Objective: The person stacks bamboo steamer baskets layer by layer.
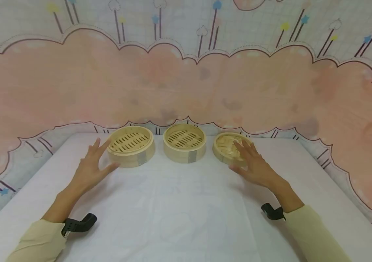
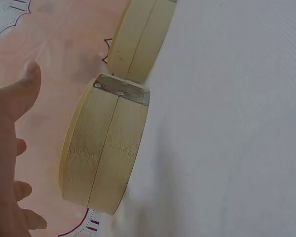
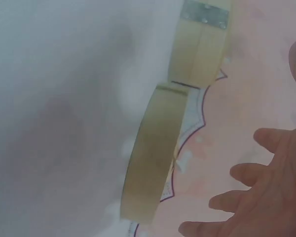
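Observation:
Three round bamboo pieces stand in a row at the table's back. On the left is a bamboo steamer basket (image 1: pixel 131 160) with a slatted floor and a metal band; my left hand (image 1: pixel 89 169) hovers at its left side, fingers spread and holding nothing. A second steamer basket (image 1: pixel 185 154) is in the middle. At the right lies a lower woven steamer lid (image 1: pixel 222 145), partly hidden by my right hand (image 1: pixel 254 167), which is spread over its right side. In the right wrist view the lid (image 3: pixel 153 158) and the fingers show apart.
A white cloth (image 1: pixel 179 211) covers the table. Behind it hangs a pink and white patterned curtain (image 1: pixel 186 87). Black camera mounts (image 1: pixel 80 223) sit on both wrists, by the cream sleeves.

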### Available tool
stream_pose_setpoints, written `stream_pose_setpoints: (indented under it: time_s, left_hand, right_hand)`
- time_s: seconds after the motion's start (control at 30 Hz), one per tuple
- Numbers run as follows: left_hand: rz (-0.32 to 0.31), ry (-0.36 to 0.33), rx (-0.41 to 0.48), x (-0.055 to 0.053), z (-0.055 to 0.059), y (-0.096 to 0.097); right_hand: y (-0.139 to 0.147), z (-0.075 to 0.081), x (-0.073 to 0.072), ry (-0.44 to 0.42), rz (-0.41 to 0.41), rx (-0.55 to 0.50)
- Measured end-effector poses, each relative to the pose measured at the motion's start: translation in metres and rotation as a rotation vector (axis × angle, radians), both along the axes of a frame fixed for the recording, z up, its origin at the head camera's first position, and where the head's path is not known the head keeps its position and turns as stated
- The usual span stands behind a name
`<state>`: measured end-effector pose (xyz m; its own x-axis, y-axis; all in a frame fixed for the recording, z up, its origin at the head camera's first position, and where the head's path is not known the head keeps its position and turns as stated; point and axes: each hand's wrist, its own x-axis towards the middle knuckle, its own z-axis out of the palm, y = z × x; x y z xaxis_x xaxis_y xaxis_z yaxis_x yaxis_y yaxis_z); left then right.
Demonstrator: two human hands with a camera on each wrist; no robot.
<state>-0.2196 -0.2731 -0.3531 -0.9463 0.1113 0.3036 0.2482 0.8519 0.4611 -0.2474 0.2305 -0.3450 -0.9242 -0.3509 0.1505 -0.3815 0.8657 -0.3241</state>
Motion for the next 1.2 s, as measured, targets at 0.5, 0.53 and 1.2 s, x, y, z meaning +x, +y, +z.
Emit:
stream_pose_setpoints:
  time_s: [0.5, 0.53, 1.2]
  left_hand:
    - [0.059, -0.052, 0.163, -0.021, -0.019, 0.023]
    - [0.063, -0.054, 0.179, -0.023, -0.02, 0.023]
    - [0.113, 0.078, 0.292, -0.033, -0.024, 0.018]
  right_hand:
    - [-0.043, -0.008, -0.001, -0.045, 0.03, -0.161]
    - [-0.046, -0.007, -0.002, -0.04, 0.041, -0.171]
    - [-0.086, -0.004, -0.005, -0.01, 0.125, -0.227]
